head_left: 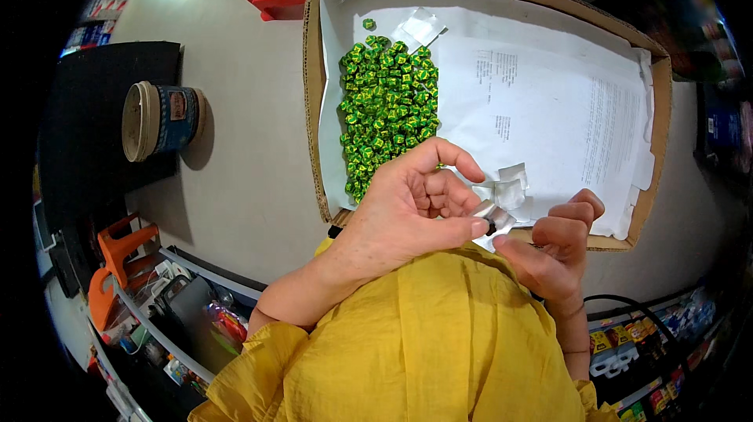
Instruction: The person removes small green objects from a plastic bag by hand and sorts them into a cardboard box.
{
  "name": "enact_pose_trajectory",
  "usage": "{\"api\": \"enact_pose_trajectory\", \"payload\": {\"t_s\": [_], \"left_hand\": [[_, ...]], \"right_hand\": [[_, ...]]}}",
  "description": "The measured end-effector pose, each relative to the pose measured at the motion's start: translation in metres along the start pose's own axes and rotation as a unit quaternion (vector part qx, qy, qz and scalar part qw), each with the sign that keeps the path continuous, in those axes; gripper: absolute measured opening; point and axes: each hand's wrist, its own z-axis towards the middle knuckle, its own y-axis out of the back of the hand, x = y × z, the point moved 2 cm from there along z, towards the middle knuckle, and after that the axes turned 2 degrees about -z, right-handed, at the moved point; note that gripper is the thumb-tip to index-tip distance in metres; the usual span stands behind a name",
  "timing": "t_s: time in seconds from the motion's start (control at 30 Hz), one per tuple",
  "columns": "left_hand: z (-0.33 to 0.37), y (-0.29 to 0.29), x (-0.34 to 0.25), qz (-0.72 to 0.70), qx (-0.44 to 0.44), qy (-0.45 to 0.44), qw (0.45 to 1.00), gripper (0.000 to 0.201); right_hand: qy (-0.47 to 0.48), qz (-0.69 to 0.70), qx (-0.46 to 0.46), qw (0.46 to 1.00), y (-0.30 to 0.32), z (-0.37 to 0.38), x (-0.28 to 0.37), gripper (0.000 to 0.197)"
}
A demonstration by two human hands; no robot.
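Note:
A small silver foil square [503,221] with a dark lump [492,227] on it is pinched between my two hands at the box's near edge. My left hand [412,198] grips its left side with the thumb, the fingers curled above. On the other side, my right hand [555,253] has its thumb at the foil's lower edge and its fingers bent. Just beyond lie several flat silver wrappers [512,190] on white paper. A heap of green-and-yellow wrapped pieces [388,104] fills the left part of the shallow cardboard box [312,92].
More clear or silver squares [422,27] lie at the heap's far end. A lidded bucket [174,118] stands to the left on a black surface's edge. Beyond the box is a red plastic stool [278,0]. Shelves with packaged goods [627,343] sit at the near right.

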Motion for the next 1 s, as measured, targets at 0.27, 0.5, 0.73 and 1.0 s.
{"api": "enact_pose_trajectory", "payload": {"t_s": [0.27,0.5,0.73,1.0], "left_hand": [[0.000,0.000,-0.008,0.083,0.032,-0.044,0.995,0.034],[0.000,0.004,-0.007,0.124,0.050,-0.062,0.989,0.034],[-0.003,0.006,-0.004,0.092,0.073,-0.056,0.992,0.037],[-0.008,0.001,-0.002,0.092,0.043,-0.091,0.991,0.039]], "right_hand": [[-0.113,0.064,0.027,0.991,0.005,0.013,0.006,0.027],[-0.487,0.466,0.068,0.736,-0.009,0.008,0.003,0.019],[-0.512,0.561,0.028,0.650,-0.010,0.004,0.009,0.014],[-0.487,0.569,0.028,0.662,-0.011,0.004,0.013,0.011]]}}
